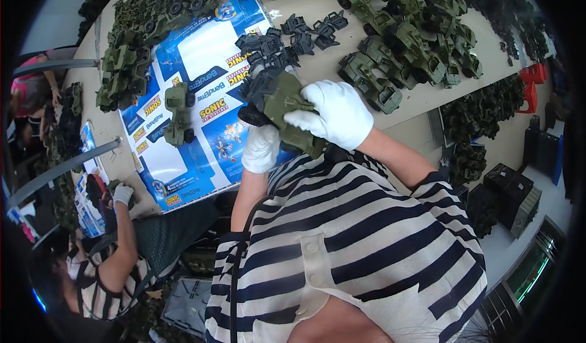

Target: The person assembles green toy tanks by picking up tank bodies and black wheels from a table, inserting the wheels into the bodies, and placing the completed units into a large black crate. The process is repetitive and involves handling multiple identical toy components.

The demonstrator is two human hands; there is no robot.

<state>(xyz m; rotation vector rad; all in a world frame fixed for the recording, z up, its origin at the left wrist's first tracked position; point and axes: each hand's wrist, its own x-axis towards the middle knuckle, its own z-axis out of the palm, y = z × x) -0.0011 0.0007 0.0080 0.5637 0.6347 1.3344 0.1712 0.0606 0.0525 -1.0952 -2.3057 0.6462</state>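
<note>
Close to my body, above the table's near edge, I hold a dark green toy military truck (282, 99) with black parts at its far end. My left hand (261, 149), in a white glove, is closed around its left lower side; most of those fingers are hidden beneath it. From the right, my right hand (340, 114), also white-gloved, grips the green body with thumb and bent fingers. Just beyond the truck lies a pile of small black plastic parts (265, 45). A single green toy vehicle (177, 114) rests on the printed cardboard sheet (204, 137) to the left.
Many green toy vehicles (400, 35) crowd the table (317, 7) at far right, with more (122, 68) at far left. A co-worker's gloved hand (122, 194) works at the lower left. Grey bars (64, 171) cross the left side. Dark crates (510, 196) stand at right.
</note>
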